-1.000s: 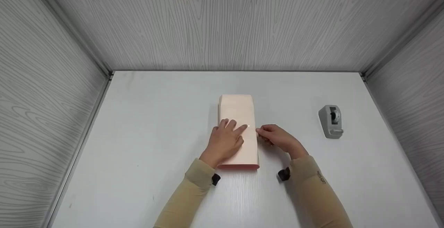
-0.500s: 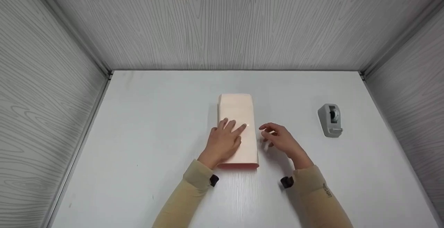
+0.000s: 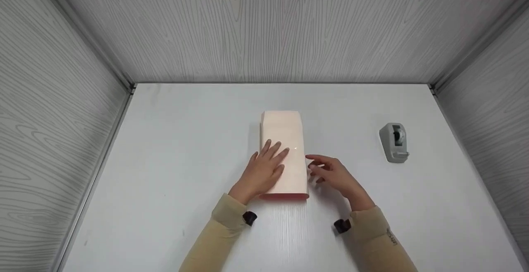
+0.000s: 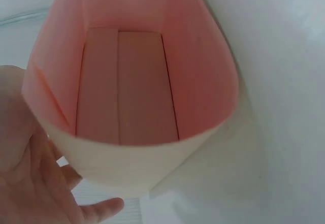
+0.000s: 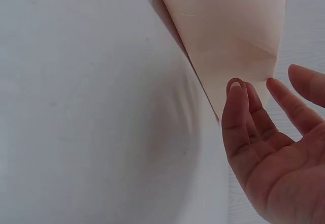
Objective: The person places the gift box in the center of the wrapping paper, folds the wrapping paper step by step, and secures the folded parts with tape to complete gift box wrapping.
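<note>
A long cream paper sleeve (image 3: 283,129) lies lengthwise on the white table, shaped like a flattened bag. Its near end gapes in the left wrist view, where the pink inner wall (image 4: 200,71) and a flat inner panel with a straight seam (image 4: 144,82) show. My left hand (image 3: 261,173) rests on top of the sleeve, fingers spread towards the far end. At the sleeve's right edge is my right hand (image 3: 335,175), its fingers loosely bent and its index fingertip right by the paper. Nothing sits between its thumb and fingers.
A grey tape dispenser (image 3: 394,143) with a roll in it stands on the table (image 3: 186,139) to the right. Grey wood-grain panels (image 3: 264,28) enclose the back and both sides. A black wrist camera (image 3: 342,225) sits at the right cuff.
My right fingers have come away from the sleeve's right edge, opened, and returned close beside it. The left hand has slid slightly left and nearer, still on top.
</note>
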Demonstrator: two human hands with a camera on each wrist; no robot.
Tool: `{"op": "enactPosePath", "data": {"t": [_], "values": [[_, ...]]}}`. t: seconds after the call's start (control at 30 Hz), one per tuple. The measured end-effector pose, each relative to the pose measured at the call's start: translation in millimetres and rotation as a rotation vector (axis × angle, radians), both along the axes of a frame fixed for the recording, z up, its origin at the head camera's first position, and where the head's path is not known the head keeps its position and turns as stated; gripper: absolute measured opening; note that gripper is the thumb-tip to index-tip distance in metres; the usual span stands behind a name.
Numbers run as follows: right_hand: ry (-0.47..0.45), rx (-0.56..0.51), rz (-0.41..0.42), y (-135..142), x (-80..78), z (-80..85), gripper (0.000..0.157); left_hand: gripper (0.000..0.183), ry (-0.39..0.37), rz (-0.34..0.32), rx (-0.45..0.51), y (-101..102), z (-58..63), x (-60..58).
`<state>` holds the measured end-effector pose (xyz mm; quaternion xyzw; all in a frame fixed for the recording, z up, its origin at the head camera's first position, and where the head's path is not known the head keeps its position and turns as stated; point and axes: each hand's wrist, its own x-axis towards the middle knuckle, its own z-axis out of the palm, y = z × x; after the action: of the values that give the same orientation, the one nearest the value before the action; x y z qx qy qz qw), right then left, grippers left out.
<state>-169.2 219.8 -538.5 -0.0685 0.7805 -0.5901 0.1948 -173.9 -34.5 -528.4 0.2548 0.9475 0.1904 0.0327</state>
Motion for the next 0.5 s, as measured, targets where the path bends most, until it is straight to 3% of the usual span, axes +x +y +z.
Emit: {"op": "enactPosePath", "data": {"t": [0.1, 0.27, 0.37, 0.5], "values": [[0.005, -0.029, -0.023, 0, 5.0, -0.4, 0.045, 0.051, 0.003, 0.013, 0.087, -9, 2.7, 5.6], [0.044, -0.001, -0.053, -4, 11.7, -1.6, 0.045, 0.051, -0.007, 0.133, 0.238, -21, 5.9, 21.3], [0.074, 0.03, -0.055, -9, 14.8, -2.5, 0.046, 0.051, -0.05, 0.181, 0.284, -26, 4.0, 29.5], [0.099, 0.037, -0.076, -16, 17.9, -1.9, 0.044, 0.051, -0.129, 0.193, 0.336, -29, -0.2, 35.3]]}}
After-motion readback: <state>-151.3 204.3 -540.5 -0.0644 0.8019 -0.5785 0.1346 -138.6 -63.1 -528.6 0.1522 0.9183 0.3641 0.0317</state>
